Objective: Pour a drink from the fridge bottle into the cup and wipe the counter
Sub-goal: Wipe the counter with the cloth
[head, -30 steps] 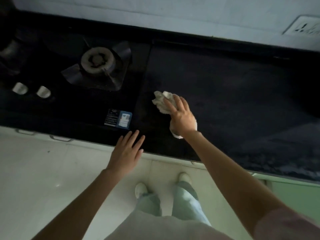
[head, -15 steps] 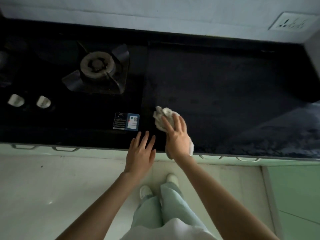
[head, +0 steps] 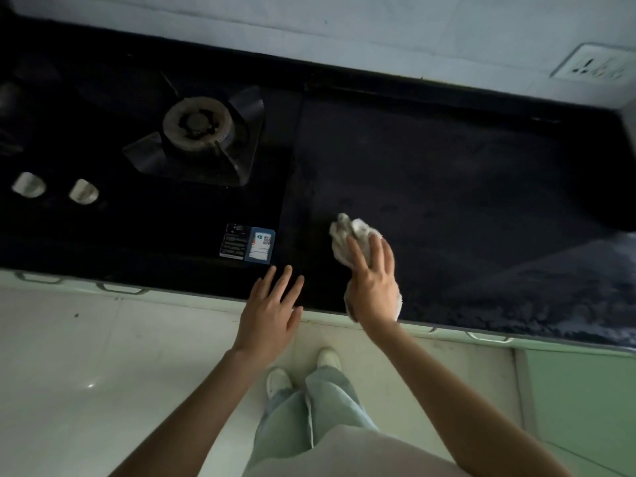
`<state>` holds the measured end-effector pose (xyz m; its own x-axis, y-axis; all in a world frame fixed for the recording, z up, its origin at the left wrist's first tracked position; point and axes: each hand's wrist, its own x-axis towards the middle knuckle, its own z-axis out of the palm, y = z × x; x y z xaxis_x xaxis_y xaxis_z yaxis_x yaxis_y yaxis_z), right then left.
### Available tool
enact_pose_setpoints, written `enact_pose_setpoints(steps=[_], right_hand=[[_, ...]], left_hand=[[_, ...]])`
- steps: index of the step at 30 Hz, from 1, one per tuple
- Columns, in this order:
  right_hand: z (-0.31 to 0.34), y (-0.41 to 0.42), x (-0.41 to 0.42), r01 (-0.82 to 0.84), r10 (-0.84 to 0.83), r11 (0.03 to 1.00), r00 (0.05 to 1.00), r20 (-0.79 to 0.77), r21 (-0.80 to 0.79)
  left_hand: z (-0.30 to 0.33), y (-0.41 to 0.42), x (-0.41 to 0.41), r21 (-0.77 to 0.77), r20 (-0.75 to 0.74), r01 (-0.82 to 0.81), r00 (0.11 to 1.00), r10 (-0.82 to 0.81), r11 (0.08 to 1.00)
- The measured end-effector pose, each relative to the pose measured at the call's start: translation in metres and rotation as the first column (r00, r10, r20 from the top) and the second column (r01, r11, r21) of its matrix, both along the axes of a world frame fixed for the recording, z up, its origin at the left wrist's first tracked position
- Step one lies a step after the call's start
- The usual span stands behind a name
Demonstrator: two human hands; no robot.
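Observation:
A crumpled white cloth (head: 347,232) lies on the dark counter (head: 447,187) close to its front edge. My right hand (head: 373,287) presses flat on the cloth with straight fingers, and cloth shows beyond the fingertips and under the palm. My left hand (head: 272,311) hovers at the counter's front edge with fingers spread and straight, holding nothing. No bottle or cup is in view.
A black gas hob (head: 199,132) with one burner fills the counter's left part, with two silver knobs (head: 55,189) and a label sticker (head: 247,247). A wall socket (head: 592,65) sits at the top right. Pale green cabinet fronts (head: 581,390) and white floor lie below.
My right hand slid the cloth toward the counter's front edge, then slightly rightward. My left hand stayed open near the edge, and the view shifted.

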<state>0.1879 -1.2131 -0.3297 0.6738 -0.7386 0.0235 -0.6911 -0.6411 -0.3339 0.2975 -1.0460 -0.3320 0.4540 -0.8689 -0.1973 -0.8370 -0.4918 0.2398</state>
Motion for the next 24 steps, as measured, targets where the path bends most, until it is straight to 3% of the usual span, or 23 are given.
enact_pose_setpoints(steps=[4,8,12,14,16,19,24], right_hand=[[-0.003,0.008,0.042,-0.209,0.209,0.978,0.977,0.042,0.001],[-0.002,-0.037,0.072,-0.294,0.294,0.956,0.956,0.007,0.018],[0.0,-0.075,0.051,-0.144,0.144,0.989,0.989,-0.016,0.019],[0.002,-0.07,0.03,-0.004,0.005,0.999,1.0,-0.024,0.053],[0.001,-0.048,0.012,0.023,-0.023,1.0,1.0,-0.02,0.004],[-0.004,0.001,0.007,-0.081,0.081,0.995,0.997,-0.001,-0.054],[-0.006,0.044,0.065,-0.314,0.308,0.948,0.946,0.098,0.051]], left_hand=[[0.005,-0.002,0.001,0.016,-0.004,-0.002,1.0,0.002,1.0],[0.011,-0.003,0.003,0.021,-0.007,-0.003,1.0,0.004,1.0],[0.015,0.005,0.008,0.012,0.024,0.044,0.999,-0.044,0.999],[0.017,0.013,0.013,-0.002,0.027,0.011,1.0,-0.011,1.0],[0.019,0.022,0.02,-0.022,0.033,-0.049,0.998,0.049,0.999],[0.019,0.036,0.029,-0.024,0.036,-0.137,0.99,0.137,0.99],[0.009,0.049,0.036,0.01,0.049,-0.125,0.991,0.124,0.992]])
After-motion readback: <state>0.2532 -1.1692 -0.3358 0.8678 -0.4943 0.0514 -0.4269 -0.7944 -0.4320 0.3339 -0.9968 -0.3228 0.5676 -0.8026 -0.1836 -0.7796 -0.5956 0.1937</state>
